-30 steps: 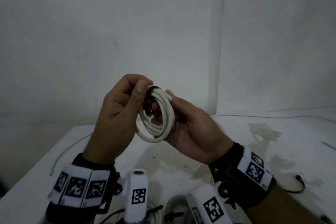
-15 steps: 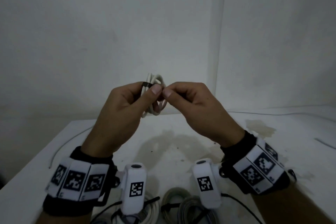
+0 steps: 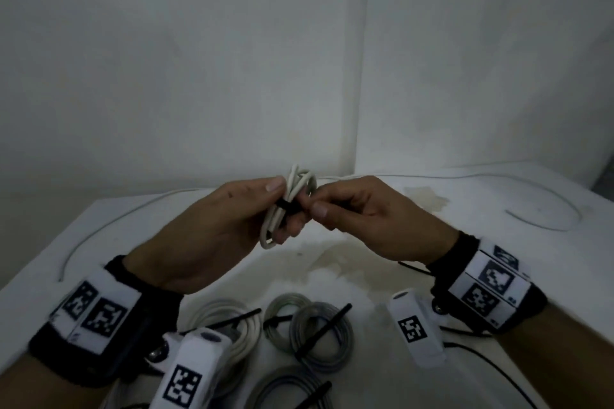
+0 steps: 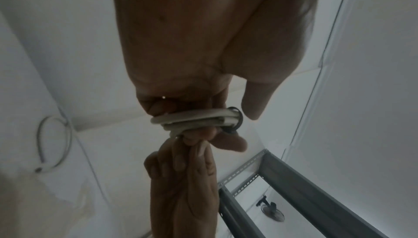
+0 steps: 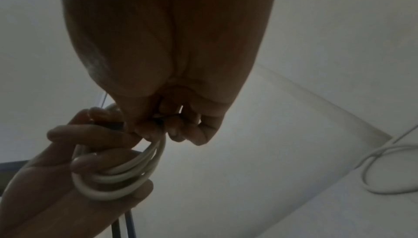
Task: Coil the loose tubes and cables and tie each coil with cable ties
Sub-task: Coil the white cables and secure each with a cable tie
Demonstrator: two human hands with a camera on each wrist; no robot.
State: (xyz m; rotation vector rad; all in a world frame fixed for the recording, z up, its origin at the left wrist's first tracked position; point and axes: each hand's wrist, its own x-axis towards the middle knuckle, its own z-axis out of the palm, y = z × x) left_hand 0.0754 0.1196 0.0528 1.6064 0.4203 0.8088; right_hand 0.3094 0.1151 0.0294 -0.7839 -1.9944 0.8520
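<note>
A small white cable coil (image 3: 288,206) was held in the air above the white table (image 3: 432,276), gripped by the left hand (image 3: 212,232) with thumb and fingers curled round its strands. A black cable tie (image 3: 289,204) was wrapped around the coil's middle, and its tail was pinched between thumb and forefinger of the right hand (image 3: 368,216). No container was seen. On the table's near part four tied coils were counted: a white coil (image 3: 242,329), a greenish coil (image 3: 282,315), a grey coil (image 3: 327,332) and a further grey coil (image 3: 289,388) cut by the lower edge. Two loose white cables (image 3: 545,209) lay along the far edges, near the walls, with bare surface between.
</note>
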